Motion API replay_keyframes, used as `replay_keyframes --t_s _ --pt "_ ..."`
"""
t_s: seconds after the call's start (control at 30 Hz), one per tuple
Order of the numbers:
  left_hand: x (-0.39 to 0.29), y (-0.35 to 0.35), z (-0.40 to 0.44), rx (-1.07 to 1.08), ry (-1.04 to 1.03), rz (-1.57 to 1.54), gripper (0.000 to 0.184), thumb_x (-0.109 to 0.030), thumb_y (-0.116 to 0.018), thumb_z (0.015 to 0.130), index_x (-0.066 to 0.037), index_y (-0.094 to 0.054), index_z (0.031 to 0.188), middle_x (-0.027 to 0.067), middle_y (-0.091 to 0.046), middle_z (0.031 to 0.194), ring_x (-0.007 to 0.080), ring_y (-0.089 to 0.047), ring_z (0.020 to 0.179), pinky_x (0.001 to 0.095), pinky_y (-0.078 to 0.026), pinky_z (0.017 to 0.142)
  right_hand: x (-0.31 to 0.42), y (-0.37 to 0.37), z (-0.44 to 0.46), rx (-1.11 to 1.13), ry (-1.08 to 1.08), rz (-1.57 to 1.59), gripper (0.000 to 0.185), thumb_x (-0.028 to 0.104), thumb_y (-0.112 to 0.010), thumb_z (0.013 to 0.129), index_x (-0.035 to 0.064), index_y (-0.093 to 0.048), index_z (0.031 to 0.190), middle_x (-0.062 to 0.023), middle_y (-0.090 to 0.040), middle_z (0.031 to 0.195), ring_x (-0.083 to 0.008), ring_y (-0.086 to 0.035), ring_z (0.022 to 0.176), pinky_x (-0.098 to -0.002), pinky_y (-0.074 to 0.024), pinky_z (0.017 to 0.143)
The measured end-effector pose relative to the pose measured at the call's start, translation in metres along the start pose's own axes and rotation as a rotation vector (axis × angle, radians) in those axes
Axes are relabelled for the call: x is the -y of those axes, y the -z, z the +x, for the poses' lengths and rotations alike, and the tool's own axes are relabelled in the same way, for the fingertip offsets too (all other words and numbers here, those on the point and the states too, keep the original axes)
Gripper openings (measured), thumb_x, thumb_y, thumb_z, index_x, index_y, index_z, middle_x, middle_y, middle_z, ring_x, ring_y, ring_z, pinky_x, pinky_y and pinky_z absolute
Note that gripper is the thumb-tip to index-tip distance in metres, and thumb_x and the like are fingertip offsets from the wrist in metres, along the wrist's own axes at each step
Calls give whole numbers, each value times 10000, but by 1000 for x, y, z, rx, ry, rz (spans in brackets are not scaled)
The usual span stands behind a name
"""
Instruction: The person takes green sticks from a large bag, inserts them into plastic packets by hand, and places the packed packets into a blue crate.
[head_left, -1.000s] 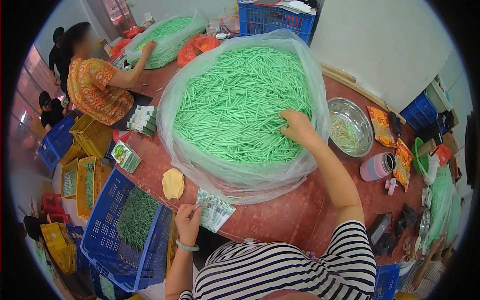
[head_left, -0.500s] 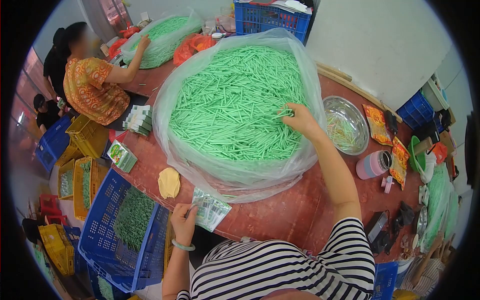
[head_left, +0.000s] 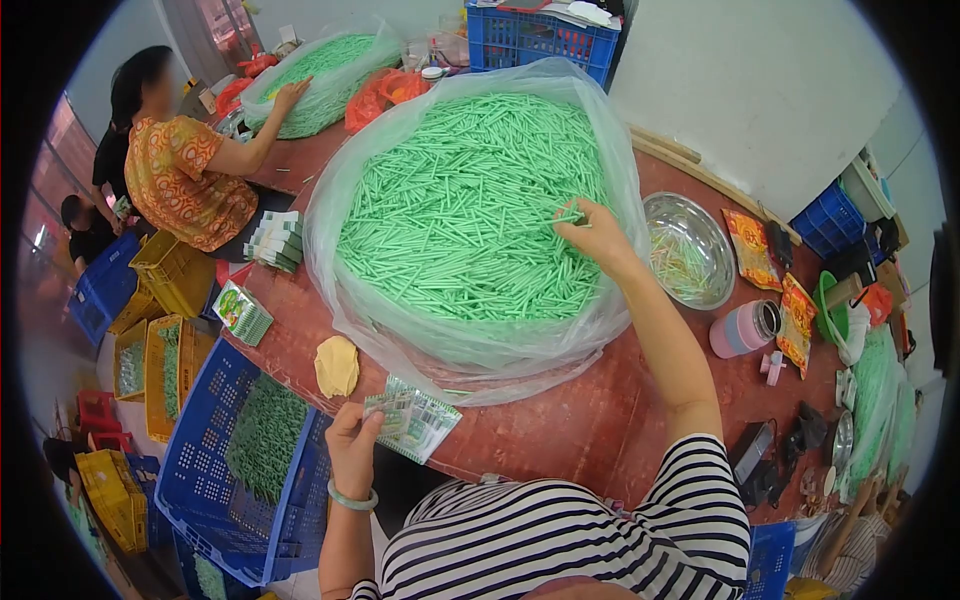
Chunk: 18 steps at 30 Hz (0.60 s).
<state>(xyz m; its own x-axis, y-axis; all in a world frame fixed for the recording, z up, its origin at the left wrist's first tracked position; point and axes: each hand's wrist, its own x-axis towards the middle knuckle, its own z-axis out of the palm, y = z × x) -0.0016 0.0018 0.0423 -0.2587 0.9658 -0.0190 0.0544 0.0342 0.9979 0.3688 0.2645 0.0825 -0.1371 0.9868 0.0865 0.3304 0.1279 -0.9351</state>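
Observation:
A clear plastic bag (head_left: 330, 230) brims with thin light-green sticks (head_left: 470, 200). My right hand (head_left: 592, 235) is over the right part of this heap, its fingers closed on a few green sticks. Down at the table's front edge, my left hand (head_left: 352, 440) pinches a small printed packet (head_left: 392, 408) by its edge; the packet is blurred. More green-and-white packets (head_left: 432, 432) lie flat on the table just right of it. A folded yellow cloth (head_left: 337, 366) rests a little beyond my left hand.
A blue crate (head_left: 200, 450) of filled green packets stands at the left. Packet stacks (head_left: 243, 312) sit on the red table (head_left: 560, 430). To the right are a metal bowl (head_left: 712, 225) with coloured sticks and a pink flask (head_left: 735, 332). A co-worker (head_left: 190, 180) reaches into another bag (head_left: 300, 125).
My left hand has drawn left and down, lifting a packet off the ones on the table. My right hand has shifted slightly left over the sticks. The co-worker's head has turned and moved a little.

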Motion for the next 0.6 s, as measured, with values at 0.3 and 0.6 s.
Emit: replay_keyframes --t_s 0.3,0.6 --pt "0 -2 4 19 -9 -52 63 -2 -649 862 30 -671 911 5 -597 834 81 -531 788 235 -413 736 27 3 1 -10 -5 -1 181 88 -667 799 31 -643 968 -12 -574 645 -86 -506 511 -260 -435 469" --pt "-37 -37 25 236 237 -633 244 -33 -536 932 25 -605 1159 73 -663 1116 153 -630 997 305 -491 889 10 0 -2 -36 -95 306 136 97 -671 858 48 -635 979 4 -568 718 -71 -523 589 -228 -450 523"
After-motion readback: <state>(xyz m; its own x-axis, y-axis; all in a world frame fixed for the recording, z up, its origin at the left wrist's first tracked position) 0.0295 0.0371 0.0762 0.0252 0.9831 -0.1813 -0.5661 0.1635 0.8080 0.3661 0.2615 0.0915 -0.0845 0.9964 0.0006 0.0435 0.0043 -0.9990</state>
